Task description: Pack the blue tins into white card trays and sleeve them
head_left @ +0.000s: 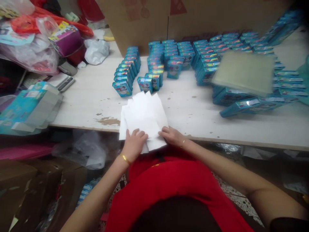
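Note:
A fanned, uneven stack of white paper or card sheets (143,112) lies over the table's front edge, close to my body. My left hand (135,143) grips the near left part of the stack, fingers bent over the top and thumb pointing up. At the right edge, my right hand (173,136) pinches the sheets between thumb and fingers. Just beyond the stack stand small blue printed boxes (145,84), the closest ones almost touching its far edge. What is under the sheets is hidden.
Rows of blue boxes (205,69) fill the table's back and right. A blurred translucent stack of sheets (245,72) rests on some. Flattened blue cartons (29,103), a purple box (66,40) and plastic bags (29,53) lie left. A large cardboard box (149,25) stands behind.

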